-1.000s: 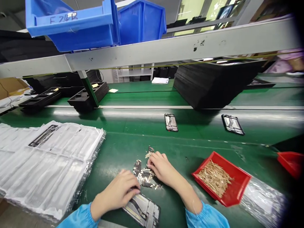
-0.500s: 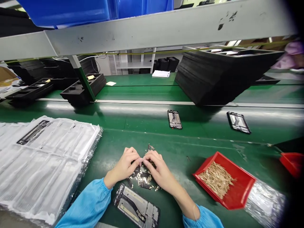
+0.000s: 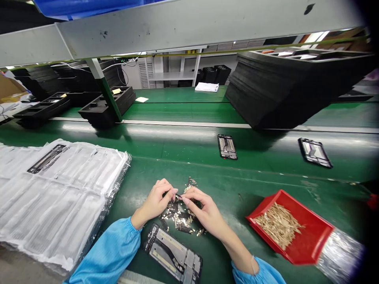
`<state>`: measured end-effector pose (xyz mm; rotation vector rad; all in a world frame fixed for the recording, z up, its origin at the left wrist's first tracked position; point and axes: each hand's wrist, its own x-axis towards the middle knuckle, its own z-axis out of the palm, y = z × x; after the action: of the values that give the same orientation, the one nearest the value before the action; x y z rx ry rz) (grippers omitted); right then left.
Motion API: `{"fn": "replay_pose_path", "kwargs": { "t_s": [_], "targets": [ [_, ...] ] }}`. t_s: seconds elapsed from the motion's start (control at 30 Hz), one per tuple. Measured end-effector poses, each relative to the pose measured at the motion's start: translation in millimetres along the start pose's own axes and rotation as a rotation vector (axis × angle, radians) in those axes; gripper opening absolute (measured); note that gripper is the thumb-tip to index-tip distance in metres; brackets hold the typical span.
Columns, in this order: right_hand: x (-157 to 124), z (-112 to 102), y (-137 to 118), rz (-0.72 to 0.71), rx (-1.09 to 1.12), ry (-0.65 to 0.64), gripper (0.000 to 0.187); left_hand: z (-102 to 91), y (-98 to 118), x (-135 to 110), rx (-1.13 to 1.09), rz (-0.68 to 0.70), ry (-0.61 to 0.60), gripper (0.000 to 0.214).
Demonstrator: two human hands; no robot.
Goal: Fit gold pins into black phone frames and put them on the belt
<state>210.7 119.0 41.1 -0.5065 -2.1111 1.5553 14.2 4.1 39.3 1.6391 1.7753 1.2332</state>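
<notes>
A small dark strip (image 3: 178, 196) spans the gap between my two hands above the green bench. My left hand (image 3: 158, 199) pinches its left end between thumb and fingertips. At the other end, my right hand (image 3: 204, 209) has thumb and index finger closed on it. Beneath them lies a loose heap of small black pieces with gold-coloured ends (image 3: 182, 221), partly hidden by my hands. Just in front of me a phone frame (image 3: 174, 254) lies tilted on the bench, its grey metal inside facing up.
On the right stands a red bin (image 3: 310, 236) of thin tan pieces (image 3: 278, 225). White wrapped trays (image 3: 68, 197) fill the left. Two phone frames (image 3: 227, 146) (image 3: 315, 152) lie farther back. Black foam trays (image 3: 284, 90) are stacked behind, under a grey beam (image 3: 177, 27).
My fingertips have moved slightly apart, and the dark strip now shows between them. The view has shifted a little, so the bench things sit elsewhere in the picture.
</notes>
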Motion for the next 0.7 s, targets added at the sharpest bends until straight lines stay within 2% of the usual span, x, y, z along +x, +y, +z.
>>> {"fn": "replay_pose_path", "kwargs": {
  "t_s": [0.17, 0.27, 0.37, 0.43, 0.5, 0.6, 0.7],
  "targets": [
    [-1, 2, 0, -0.024, -0.020, 0.015, 0.037, 3.5, 1, 0, -0.056, 0.004, 0.018, 0.045],
    [-2, 6, 0, -0.063, -0.017, 0.089, 0.033, 11.8, 6, -5, -0.122, 0.029, 0.024, 0.033],
    [-1, 11, 2, -0.134, -0.048, 0.172, 0.028, 24.3, 15, -12, -0.285, 0.034, -0.047, 0.042],
    [0, 14, 2, -0.190, -0.130, 0.205, 0.027, 31.9, 21, -14, -0.492, -0.039, -0.076, 0.052],
    [1, 16, 1, -0.225, -0.217, 0.227, 0.026, 36.0, 26, -14, -0.648, -0.152, -0.008, 0.053],
    [-8, 13, -7, -0.216, -0.310, 0.277, 0.022, 33.7, 27, -11, -0.686, -0.250, 0.150, 0.047],
    [-39, -7, -17, -0.203, -0.517, 0.456, 0.017, 25.3, 25, -8, -0.686, -0.288, 0.210, 0.049]
  ]
}}
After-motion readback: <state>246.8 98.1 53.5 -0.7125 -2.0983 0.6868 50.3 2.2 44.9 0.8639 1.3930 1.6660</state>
